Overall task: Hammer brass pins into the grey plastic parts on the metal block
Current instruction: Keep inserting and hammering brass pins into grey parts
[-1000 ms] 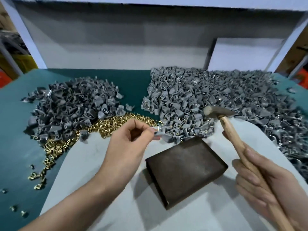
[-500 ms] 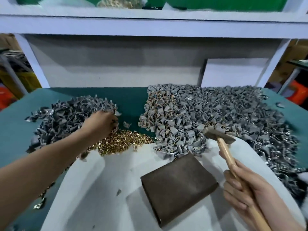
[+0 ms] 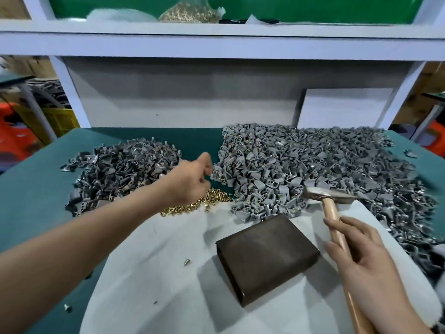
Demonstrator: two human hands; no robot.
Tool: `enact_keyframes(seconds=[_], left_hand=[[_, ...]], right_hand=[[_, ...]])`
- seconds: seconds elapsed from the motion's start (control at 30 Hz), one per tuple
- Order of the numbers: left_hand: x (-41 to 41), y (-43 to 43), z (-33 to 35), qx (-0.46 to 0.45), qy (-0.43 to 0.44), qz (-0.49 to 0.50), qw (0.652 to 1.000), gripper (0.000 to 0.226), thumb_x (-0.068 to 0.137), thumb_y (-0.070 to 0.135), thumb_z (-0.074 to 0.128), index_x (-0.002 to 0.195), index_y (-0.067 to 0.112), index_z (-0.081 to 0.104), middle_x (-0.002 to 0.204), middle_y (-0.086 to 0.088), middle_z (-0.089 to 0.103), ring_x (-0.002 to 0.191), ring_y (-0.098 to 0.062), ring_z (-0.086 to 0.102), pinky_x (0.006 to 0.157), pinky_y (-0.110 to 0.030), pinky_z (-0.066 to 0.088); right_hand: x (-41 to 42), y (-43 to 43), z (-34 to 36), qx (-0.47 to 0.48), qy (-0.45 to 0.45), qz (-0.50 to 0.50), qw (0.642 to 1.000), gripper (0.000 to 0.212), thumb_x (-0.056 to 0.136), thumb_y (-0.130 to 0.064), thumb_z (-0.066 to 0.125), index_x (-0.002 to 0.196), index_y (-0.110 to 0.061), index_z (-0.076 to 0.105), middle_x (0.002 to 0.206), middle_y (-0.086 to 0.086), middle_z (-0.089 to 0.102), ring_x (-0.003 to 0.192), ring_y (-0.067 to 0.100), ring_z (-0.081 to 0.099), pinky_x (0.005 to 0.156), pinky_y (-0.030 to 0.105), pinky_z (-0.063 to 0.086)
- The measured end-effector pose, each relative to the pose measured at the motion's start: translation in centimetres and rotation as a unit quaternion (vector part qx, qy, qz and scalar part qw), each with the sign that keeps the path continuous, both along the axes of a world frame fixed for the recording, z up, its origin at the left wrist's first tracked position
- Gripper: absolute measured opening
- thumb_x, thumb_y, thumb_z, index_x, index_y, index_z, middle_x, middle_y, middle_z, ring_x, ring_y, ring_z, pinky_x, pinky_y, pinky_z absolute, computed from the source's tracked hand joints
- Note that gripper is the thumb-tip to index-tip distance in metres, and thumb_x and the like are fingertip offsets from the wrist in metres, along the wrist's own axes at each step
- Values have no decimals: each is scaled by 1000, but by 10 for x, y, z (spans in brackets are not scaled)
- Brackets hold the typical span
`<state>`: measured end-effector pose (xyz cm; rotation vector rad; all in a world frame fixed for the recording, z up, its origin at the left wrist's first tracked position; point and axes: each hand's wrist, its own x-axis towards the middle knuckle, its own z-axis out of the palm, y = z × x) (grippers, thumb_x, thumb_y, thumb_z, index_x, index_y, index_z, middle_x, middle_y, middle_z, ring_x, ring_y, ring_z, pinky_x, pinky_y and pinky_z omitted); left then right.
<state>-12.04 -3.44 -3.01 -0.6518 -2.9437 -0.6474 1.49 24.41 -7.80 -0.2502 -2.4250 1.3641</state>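
The dark metal block (image 3: 267,256) lies bare on a white sheet (image 3: 149,280). My right hand (image 3: 361,263) grips the wooden handle of a hammer (image 3: 327,195), whose steel head hovers above and to the right of the block. My left hand (image 3: 192,179) reaches out over the brass pins (image 3: 199,204), in the gap between the left pile of grey plastic parts (image 3: 120,174) and the larger right pile (image 3: 313,169). Its fingers are curled, and they hide whatever may be inside them.
A loose pin (image 3: 186,262) lies on the sheet left of the block. The green table (image 3: 29,189) ends at a grey back wall with a white board (image 3: 346,107) leaning on it. A shelf (image 3: 216,44) overhead carries a bag of pins (image 3: 190,10).
My left hand went from near the block to the left pile, then swung right to the gap above the pins. The hammer stayed raised. The view tilted upward.
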Motion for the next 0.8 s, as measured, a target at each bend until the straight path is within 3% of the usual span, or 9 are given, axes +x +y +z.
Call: enact_keyframes(seconds=[0.07, 0.1, 0.13, 0.23, 0.37, 0.5, 0.63, 0.73, 0.8], left_hand=[[3, 0, -6, -48, 32, 7, 998, 11, 96, 6, 39, 94, 3, 50, 60, -2, 51, 47, -14, 42, 41, -18, 34], [6, -2, -9, -80, 42, 12, 996, 20, 98, 11, 37, 92, 1, 54, 65, -7, 55, 52, -20, 49, 48, -27, 43], [9, -6, -12, -125, 37, 17, 991, 26, 98, 17, 39, 92, 1, 57, 73, -9, 57, 62, -25, 56, 59, -35, 51], [18, -13, -19, -245, 28, 22, 969, 26, 95, 29, 51, 109, 8, 57, 104, -7, 58, 94, -28, 60, 82, -37, 51], [20, -16, -23, -217, 12, -17, 976, 6, 96, 14, 53, 90, 13, 53, 96, -4, 58, 83, -21, 57, 76, -38, 51], [16, -17, -24, -187, 7, 8, 982, 9, 91, 7, 59, 98, 11, 62, 97, -5, 66, 86, -22, 61, 78, -39, 52], [16, -20, -27, -152, 3, 33, 988, 23, 85, 8, 68, 105, 12, 59, 93, -6, 67, 82, -21, 63, 76, -40, 54], [23, -20, -24, -123, 16, 36, 992, 22, 84, 7, 68, 102, 10, 55, 87, -5, 67, 74, -20, 61, 67, -32, 51], [35, -12, -13, -18, 33, 26, 999, 23, 81, 4, 68, 94, 12, 52, 79, -4, 64, 63, -16, 53, 58, -28, 43]], right_hand=[[0, 1, -3, 42, 8, 6, 999, 36, 79, -1, 70, 99, -31, 66, 123, -1, 50, 122, 20, 43, 104, 34, 32], [0, 2, -3, 47, 5, 7, 999, 36, 79, 0, 70, 98, -30, 67, 124, -1, 50, 123, 23, 43, 106, 36, 32], [0, 2, -4, 47, 5, 7, 999, 35, 78, 0, 70, 97, -29, 67, 123, 0, 50, 124, 24, 42, 106, 35, 31], [0, 2, -6, 57, 10, 9, 998, 34, 78, 0, 71, 97, -28, 68, 123, 0, 51, 124, 24, 41, 102, 30, 29], [2, 1, -6, 68, 8, 17, 998, 31, 79, -3, 71, 99, -27, 69, 123, -1, 50, 123, 24, 40, 104, 34, 29], [3, 0, -4, 55, 17, 20, 998, 32, 80, -4, 70, 98, -31, 67, 121, -4, 48, 123, 23, 40, 106, 37, 30], [3, 0, -1, 36, 25, 22, 999, 31, 82, -3, 66, 98, -29, 67, 120, -6, 47, 123, 22, 43, 108, 41, 33], [7, -1, 5, 47, 68, 1, 997, 31, 84, -4, 65, 94, -32, 66, 119, -7, 49, 120, 18, 46, 100, 39, 41], [12, -6, 18, 60, 143, 11, 988, 34, 83, -5, 66, 92, -38, 65, 110, -12, 57, 108, 11, 55, 88, 29, 47]])
